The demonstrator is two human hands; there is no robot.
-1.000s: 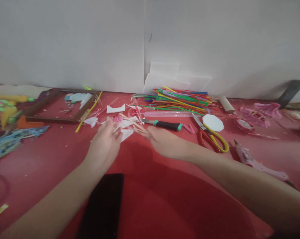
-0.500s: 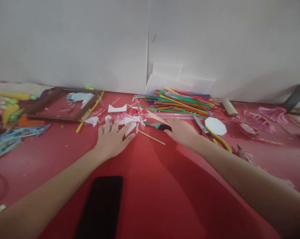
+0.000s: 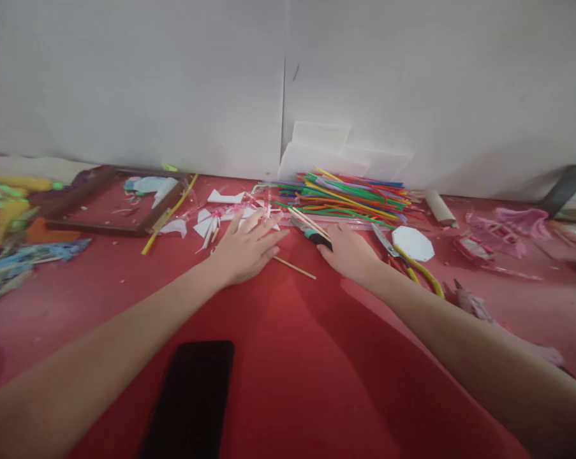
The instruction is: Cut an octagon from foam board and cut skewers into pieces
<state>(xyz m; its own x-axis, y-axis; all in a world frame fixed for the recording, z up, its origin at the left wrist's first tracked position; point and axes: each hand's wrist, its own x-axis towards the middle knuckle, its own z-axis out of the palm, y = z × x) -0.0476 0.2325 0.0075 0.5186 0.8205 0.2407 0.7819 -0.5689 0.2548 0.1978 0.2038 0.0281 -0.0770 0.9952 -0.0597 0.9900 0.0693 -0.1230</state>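
My left hand (image 3: 249,248) lies with fingers spread at the edge of a pile of white paper scraps (image 3: 223,196) and pink shreds. A thin wooden stick (image 3: 295,268) juts out from beside its fingertips. My right hand (image 3: 349,252) is closed around the black and teal handle of a craft knife (image 3: 317,238). Pale wooden sticks (image 3: 307,220) lie along the knife, running to the same hand; whether the fingers grip them too is hidden. Right of that hand are yellow-handled scissors (image 3: 388,242) and a white octagonal piece (image 3: 413,243).
Colourful pipe cleaners (image 3: 349,197) are heaped by the wall, with white sheets (image 3: 321,156) behind. A brown frame (image 3: 101,227) is at left, a cardboard tube (image 3: 439,208) and pink doll-like crafts (image 3: 498,236) at right. A black phone (image 3: 192,395) lies in front on the red table (image 3: 288,357).
My left hand has moved right, off the middle of the scraps toward the loose stick. The knife in my right hand has turned so its tip points more away from me.
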